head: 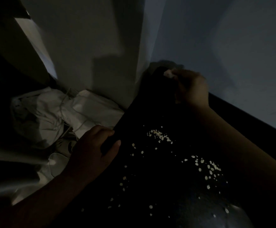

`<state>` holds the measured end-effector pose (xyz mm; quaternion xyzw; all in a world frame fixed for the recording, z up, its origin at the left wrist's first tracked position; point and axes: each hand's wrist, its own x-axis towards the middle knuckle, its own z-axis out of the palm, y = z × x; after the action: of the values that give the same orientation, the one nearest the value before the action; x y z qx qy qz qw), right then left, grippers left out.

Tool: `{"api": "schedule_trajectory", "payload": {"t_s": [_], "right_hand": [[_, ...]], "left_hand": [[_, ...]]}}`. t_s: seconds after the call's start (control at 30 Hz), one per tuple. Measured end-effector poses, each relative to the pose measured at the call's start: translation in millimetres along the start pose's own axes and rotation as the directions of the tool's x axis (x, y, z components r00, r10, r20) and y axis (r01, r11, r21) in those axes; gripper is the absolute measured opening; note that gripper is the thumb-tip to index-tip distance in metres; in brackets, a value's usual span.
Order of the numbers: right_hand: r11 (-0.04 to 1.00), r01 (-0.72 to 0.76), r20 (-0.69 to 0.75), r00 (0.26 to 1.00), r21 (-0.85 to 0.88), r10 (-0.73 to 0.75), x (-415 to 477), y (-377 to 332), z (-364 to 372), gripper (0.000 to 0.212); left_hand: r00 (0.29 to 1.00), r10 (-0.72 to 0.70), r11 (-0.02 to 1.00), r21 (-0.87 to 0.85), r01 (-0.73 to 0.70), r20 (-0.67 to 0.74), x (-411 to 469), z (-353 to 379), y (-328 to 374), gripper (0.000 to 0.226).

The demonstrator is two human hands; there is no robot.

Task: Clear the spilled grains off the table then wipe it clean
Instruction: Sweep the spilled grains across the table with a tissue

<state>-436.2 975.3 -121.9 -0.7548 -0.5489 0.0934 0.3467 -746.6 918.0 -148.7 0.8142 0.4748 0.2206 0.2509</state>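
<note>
Left hand (93, 150) grips table (150, 112) edge, right hand (191, 88) pinches one white scrap (168, 74) beyond grains (160, 136)

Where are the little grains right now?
In the head view the grains lie scattered on the dark table, lower middle and right, between the left hand at its edge and the right forearm.

No text, label or number can be read — the view is too dark.
</note>
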Motion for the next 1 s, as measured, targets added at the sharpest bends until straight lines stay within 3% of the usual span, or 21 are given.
{"api": "schedule_trajectory", "payload": {"t_s": [0.1, 0.27, 0.37, 0.43, 0.5, 0.67, 0.73, 0.87, 1.0], "right_hand": [[0.996, 0.011, 0.101, 0.995, -0.086, -0.002, 16, 8, 28, 0.028], [0.956, 0.291, 0.198, 0.941, -0.048, -0.276, -49, -1, 1, 0.022], [0.988, 0.127, 0.338, 0.929, 0.091, -0.151, -76, -10, -31, 0.021], [0.973, -0.013, 0.301, 0.952, 0.232, -0.059, -76, -14, -37, 0.016], [0.975, -0.026, 0.200, 0.980, 0.221, -0.020, -62, -18, -32, 0.012], [0.966, -0.141, -0.028, 0.988, 0.215, 0.150, 3, -5, 6, 0.021], [0.960, -0.154, -0.024, 0.986, 0.233, 0.164, 29, 3, 20, 0.025], [0.992, -0.109, 0.084, 0.991, 0.066, 0.103, 37, 17, 42, 0.028], [0.988, 0.066, 0.100, 0.992, 0.137, -0.080, -15, 2, 26, 0.021]], "left_hand": [[1.000, -0.014, 1.000, -0.010, 0.014, -0.002, 2, -3, 6, 0.045], [0.999, -0.029, 0.999, 0.020, 0.029, 0.016, 1, -4, 5, 0.045], [1.000, -0.006, 1.000, -0.004, 0.006, -0.024, 1, -4, 6, 0.040], [0.999, 0.015, 1.000, -0.002, -0.015, -0.032, 0, -3, 3, 0.040], [0.999, 0.052, 0.998, 0.034, -0.053, 0.008, -1, -2, 1, 0.045], [0.999, -0.040, 0.999, 0.004, 0.040, 0.020, 2, -4, 5, 0.047], [0.998, -0.057, 0.998, -0.003, 0.057, 0.024, 2, -4, 5, 0.047], [0.999, -0.034, 0.999, 0.025, 0.034, 0.018, 0, -3, 2, 0.045], [0.999, -0.045, 0.999, 0.014, 0.045, 0.019, 3, -4, 3, 0.044]]}}
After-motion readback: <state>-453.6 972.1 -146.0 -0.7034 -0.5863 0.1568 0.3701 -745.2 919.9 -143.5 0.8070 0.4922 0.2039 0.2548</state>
